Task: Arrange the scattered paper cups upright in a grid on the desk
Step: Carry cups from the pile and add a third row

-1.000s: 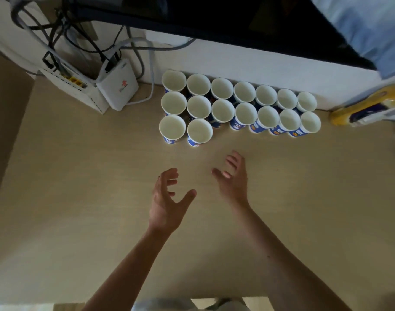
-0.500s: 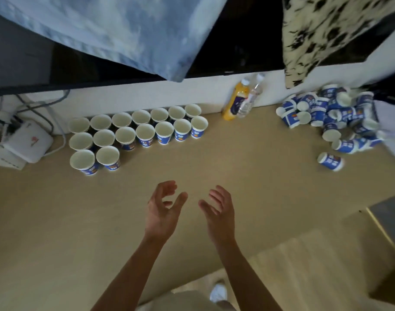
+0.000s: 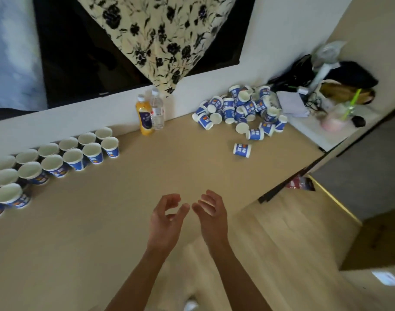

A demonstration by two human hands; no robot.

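1. Up over the counter [image 3: 102, 232], near its front edge: the left hand [image 3: 165, 221], holding nothing.
2. On that hand, fingers [image 3: 169, 198] loosely bent, thumb out to the side, only a narrow gap between thumb and fingertips.
3. Just beside it, not touching: the right hand [image 3: 212, 216], empty too, palm turned toward the other hand, its own fingers softly curled and a little spread.
4. At the left of the counter, along the white wall: the standing cups [image 3: 73, 157], mouths up, packed side by side in rows, blue outside and white inside.
5. Far back on the right: the pile of cups [image 3: 239, 111], tipped every which way, some lying on top of others.
6. Just in front of that pile, apart from it: one lone cup [image 3: 242, 150], lying on its side.
7. By the wall, between the rows and the pile: an orange bottle [image 3: 144, 117] and a clear bottle [image 3: 157, 113], both upright, right next to each other.
8. Above the bottles: a flowered cloth [image 3: 160, 37], hanging down in front of a dark screen [image 3: 79, 55].
9. Both hands well apart from every cup.
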